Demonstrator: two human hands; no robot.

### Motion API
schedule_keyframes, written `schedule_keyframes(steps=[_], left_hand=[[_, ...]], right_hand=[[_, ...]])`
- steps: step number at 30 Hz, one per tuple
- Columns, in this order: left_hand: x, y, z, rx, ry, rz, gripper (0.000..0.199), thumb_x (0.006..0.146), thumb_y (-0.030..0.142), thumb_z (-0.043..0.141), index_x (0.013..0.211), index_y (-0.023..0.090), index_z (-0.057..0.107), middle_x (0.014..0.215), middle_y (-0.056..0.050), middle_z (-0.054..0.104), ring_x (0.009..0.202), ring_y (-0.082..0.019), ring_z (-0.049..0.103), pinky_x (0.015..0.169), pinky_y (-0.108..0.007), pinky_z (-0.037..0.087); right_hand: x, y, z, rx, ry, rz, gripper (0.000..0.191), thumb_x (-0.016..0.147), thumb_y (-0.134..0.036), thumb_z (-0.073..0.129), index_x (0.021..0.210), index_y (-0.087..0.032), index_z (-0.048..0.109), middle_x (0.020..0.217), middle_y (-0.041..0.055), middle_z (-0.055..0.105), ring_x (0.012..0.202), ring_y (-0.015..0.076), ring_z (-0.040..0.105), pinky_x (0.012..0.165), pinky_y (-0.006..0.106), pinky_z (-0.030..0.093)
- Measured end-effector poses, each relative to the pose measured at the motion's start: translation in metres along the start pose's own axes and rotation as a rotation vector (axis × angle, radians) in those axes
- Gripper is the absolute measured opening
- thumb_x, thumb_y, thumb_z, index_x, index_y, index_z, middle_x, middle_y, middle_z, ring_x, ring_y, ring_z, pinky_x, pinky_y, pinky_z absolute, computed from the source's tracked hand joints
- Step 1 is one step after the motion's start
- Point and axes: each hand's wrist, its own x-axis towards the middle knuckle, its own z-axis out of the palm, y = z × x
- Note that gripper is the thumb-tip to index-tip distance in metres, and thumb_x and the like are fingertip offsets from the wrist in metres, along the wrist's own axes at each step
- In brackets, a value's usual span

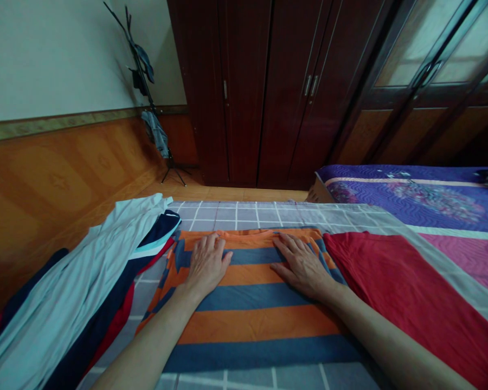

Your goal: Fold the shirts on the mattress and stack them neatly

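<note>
An orange and blue striped T-shirt (256,303) lies flat on a grey checked bedsheet (236,216), its orange collar at the far side. My left hand (206,265) rests palm down on the shirt near the collar, and my right hand (303,266) does the same a short way to the right. Both hands have their fingers spread and grip no cloth. To the right of the shirt lies a red garment (394,303). On the left is a stack of folded white, navy and red clothes (77,281).
Beyond the sheet's far end are a wooden floor and a dark wood wardrobe (244,92). A black coat stand (146,92) with hanging clothes stands in the corner by the wood-panelled wall (57,184). A purple quilt (410,197) covers the neighbouring bed, with a cardboard box (319,190) at its corner.
</note>
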Motion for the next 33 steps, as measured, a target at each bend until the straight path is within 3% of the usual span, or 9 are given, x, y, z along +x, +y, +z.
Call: schedule_keyframes(steps=[7, 15, 20, 24, 28, 30, 33], left_hand=[[0.001, -0.001, 0.003, 0.01, -0.013, 0.009, 0.027, 0.091, 0.035, 0.048, 0.108, 0.017, 0.056, 0.12, -0.011, 0.053, 0.108, -0.028, 0.049, 0.092, -0.043, 0.041], [-0.002, 0.001, 0.01, 0.026, 0.016, 0.0, 0.031, 0.091, 0.032, 0.047, 0.116, 0.015, 0.053, 0.127, -0.013, 0.051, 0.119, -0.029, 0.046, 0.098, -0.043, 0.039], [-0.004, -0.001, 0.016, 0.003, -0.015, -0.019, 0.038, 0.091, 0.036, 0.045, 0.125, 0.017, 0.048, 0.134, -0.013, 0.047, 0.127, -0.028, 0.04, 0.104, -0.047, 0.033], [-0.005, -0.008, 0.017, 0.006, -0.108, -0.008, 0.054, 0.093, 0.044, 0.04, 0.139, 0.016, 0.036, 0.146, -0.015, 0.035, 0.136, -0.033, 0.028, 0.107, -0.055, 0.024], [-0.007, -0.01, 0.012, -0.011, -0.168, -0.062, 0.068, 0.09, 0.057, 0.037, 0.144, 0.015, 0.03, 0.151, -0.016, 0.024, 0.138, -0.041, 0.018, 0.106, -0.061, 0.018], [-0.008, -0.002, 0.009, -0.039, -0.156, 0.006, 0.065, 0.092, 0.054, 0.035, 0.145, 0.017, 0.029, 0.152, -0.013, 0.024, 0.139, -0.038, 0.014, 0.108, -0.06, 0.015], [-0.008, 0.016, 0.008, -0.123, -0.169, 0.264, 0.057, 0.095, 0.045, 0.033, 0.146, 0.023, 0.023, 0.153, -0.004, 0.024, 0.142, -0.027, 0.013, 0.113, -0.052, 0.013]], right_hand=[[0.0, 0.0, -0.001, -0.024, -0.022, 0.017, 0.056, 0.09, -0.049, 0.044, 0.133, -0.013, 0.049, 0.139, 0.0137, 0.046, 0.122, 0.031, 0.043, 0.101, 0.048, 0.034], [0.0, 0.002, 0.008, -0.052, -0.031, 0.084, 0.065, 0.089, -0.054, 0.043, 0.14, -0.014, 0.041, 0.145, 0.017, 0.037, 0.133, 0.0334, 0.033, 0.106, 0.051, 0.029], [-0.001, 0.001, 0.008, -0.059, -0.011, 0.126, 0.069, 0.087, -0.058, 0.043, 0.138, -0.01, 0.042, 0.144, 0.0203, 0.036, 0.133, 0.0348, 0.031, 0.106, 0.051, 0.028], [-0.003, 0.002, 0.004, -0.025, -0.076, -0.009, 0.066, 0.089, -0.058, 0.04, 0.141, -0.017, 0.039, 0.149, 0.0161, 0.029, 0.136, 0.0332, 0.026, 0.107, 0.053, 0.025], [-0.004, -0.003, 0.0, -0.028, -0.069, 0.088, 0.071, 0.088, -0.058, 0.042, 0.141, -0.011, 0.039, 0.147, 0.0218, 0.03, 0.136, 0.0367, 0.026, 0.106, 0.057, 0.026], [-0.004, -0.012, -0.003, 0.009, -0.059, 0.025, 0.07, 0.088, -0.056, 0.044, 0.142, -0.011, 0.036, 0.149, 0.0198, 0.027, 0.137, 0.0352, 0.022, 0.108, 0.056, 0.024], [-0.003, -0.027, -0.006, 0.131, -0.128, -0.234, 0.071, 0.09, -0.056, 0.041, 0.146, -0.014, 0.028, 0.151, 0.0136, 0.025, 0.139, 0.0288, 0.02, 0.112, 0.049, 0.021]])
